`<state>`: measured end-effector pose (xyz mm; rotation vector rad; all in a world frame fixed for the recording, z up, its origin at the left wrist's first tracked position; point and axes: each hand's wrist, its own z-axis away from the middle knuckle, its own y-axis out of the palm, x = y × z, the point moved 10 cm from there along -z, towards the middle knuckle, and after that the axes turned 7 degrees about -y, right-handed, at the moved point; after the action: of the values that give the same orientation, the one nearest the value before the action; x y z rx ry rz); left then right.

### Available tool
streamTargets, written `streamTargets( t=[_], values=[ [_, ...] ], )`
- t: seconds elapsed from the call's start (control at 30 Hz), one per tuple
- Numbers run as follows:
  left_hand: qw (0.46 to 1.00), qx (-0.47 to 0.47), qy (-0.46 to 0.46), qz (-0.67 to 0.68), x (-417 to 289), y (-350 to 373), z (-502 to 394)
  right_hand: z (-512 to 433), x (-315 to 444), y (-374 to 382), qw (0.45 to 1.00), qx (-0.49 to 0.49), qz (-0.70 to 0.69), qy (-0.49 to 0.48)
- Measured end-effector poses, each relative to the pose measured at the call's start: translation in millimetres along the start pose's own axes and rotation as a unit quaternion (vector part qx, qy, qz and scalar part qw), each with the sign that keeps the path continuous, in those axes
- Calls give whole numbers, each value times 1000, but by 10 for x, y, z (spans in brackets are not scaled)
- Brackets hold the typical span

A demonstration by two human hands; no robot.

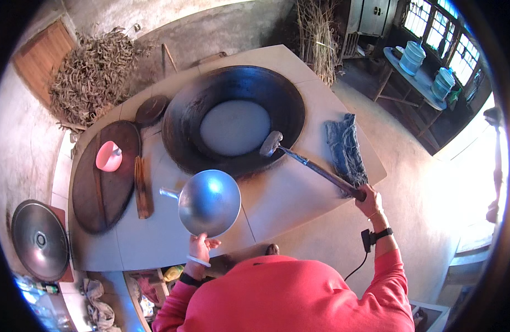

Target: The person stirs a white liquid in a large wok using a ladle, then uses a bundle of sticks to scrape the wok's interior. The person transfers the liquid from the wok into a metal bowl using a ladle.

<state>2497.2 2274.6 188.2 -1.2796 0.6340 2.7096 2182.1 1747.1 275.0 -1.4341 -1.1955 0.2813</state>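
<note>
My left hand (202,245) pinches the near rim of a silver metal pan (211,203). Its short handle points left. The pan is over the tiled stove top (280,203), just in front of a large dark wok (184,137); whether it touches the tiles I cannot tell. Pale, cloudy liquid (236,128) covers the wok's bottom. In my right hand (369,199) is the wooden handle of a long-handled ladle (317,168). Its greyish head lies over the wok's near right wall. Beside that handle lies a dark, crumpled cloth (342,145).
On the left, a round wooden lid (87,195) carries a pink plastic scoop (107,159). A bamboo wok brush (142,191) lies beside it. A smaller round lid (152,110) is near the wok. Farther left is a metal lid (39,245). Dry brushwood (97,74) is piled behind.
</note>
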Motion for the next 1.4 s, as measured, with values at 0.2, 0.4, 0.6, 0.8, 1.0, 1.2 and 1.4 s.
streamTargets(
  t=[0.2,0.4,0.6,0.8,1.0,1.2,1.4],
  values=[
    [999,-28,-19,-12,81,-53,4,-631,-556,-204,1000,-3,3,-2],
    [999,50,-5,-2,153,41,-85,-671,-1085,-395,982,-119,137,54],
    [989,88,-115,14,325,97,-298,-4,-498,-337,975,-198,66,83],
    [951,201,-206,109,424,199,-337,1422,-90,167,989,-49,43,133],
    [940,243,-225,84,487,308,-474,3163,410,679,951,15,-61,302],
    [941,257,-214,44,446,456,-540,3940,1215,753,917,51,-98,383],
    [934,273,-228,-28,557,588,-274,4422,1731,758,899,52,-129,414]
  ],
)
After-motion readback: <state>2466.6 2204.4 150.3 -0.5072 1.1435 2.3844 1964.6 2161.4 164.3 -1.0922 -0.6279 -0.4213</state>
